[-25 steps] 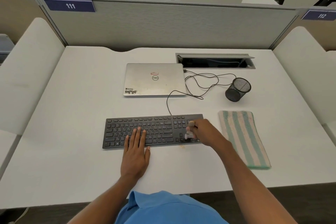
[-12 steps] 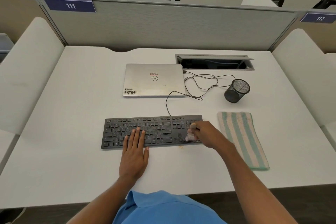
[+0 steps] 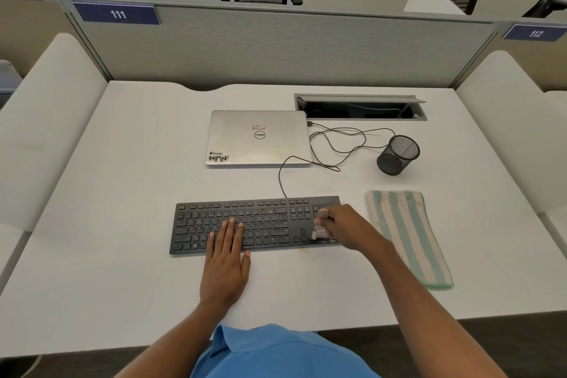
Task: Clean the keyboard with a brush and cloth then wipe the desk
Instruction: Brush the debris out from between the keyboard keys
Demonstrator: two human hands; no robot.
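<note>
Moved: barely anything; right hand (image 3: 349,225) still gripped brush (image 3: 322,232) on keyboard (image 3: 264,218), right end.
Left hand (image 3: 227,261): flat, released, on keys.
Worktop (image 3: 122,224): white, partition (image 3: 276,49) behind.

One head-worn view looks forward and down, close over the desk (image 3: 122,224).

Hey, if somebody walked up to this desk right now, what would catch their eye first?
Most striking are the two hands on the black keyboard at the desk's near middle: the left hand lies flat on the keys while the right hand grips a small brush at the keyboard's right end. Next, the green-and-cream striped cloth lies just right of the keyboard, and a closed silver laptop sits behind the keyboard.
</note>
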